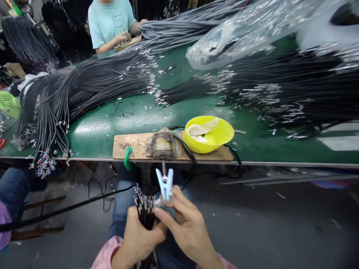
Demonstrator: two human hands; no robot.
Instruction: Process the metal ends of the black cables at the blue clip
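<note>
Conceivably, the wire bundle [146, 213] clenched in the left hand [138, 241] risked being splayed by the clip [165, 185] pinched in the right hand [190, 229].

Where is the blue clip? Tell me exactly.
In the head view, low and centre: the blue clip is pinched in the right hand, just right of the wire bundle in the left hand, below the wooden board.
</note>
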